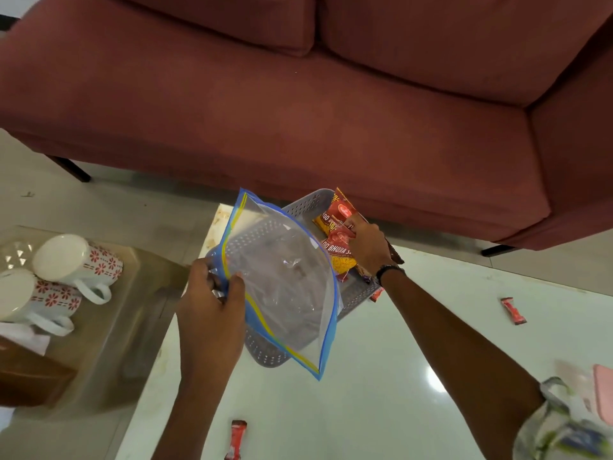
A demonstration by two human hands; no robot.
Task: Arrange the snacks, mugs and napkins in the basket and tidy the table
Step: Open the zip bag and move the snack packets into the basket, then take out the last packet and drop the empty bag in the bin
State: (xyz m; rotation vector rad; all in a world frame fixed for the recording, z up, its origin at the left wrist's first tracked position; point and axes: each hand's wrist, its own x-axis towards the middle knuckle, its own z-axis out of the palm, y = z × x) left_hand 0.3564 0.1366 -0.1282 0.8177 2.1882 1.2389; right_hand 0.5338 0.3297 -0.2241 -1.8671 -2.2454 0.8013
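A grey perforated basket [306,204] sits on the white table [381,376]. My left hand [212,293] grips the edge of a clear zip bag [285,277] with blue and yellow seal, held over the basket. My right hand [368,245] reaches into the basket's right side and holds red and yellow snack packets [338,240]. Two white mugs [71,260] with red flower patterns lie on their sides on a glass side table at left. Small red snack sachets lie on the table: one [513,310] at right, one [236,438] near the front.
A dark red sofa [298,94] fills the space behind the table. A brown tissue box [30,373] with white napkins stands on the glass side table [132,327]. Pink items [602,390] lie at the table's right edge.
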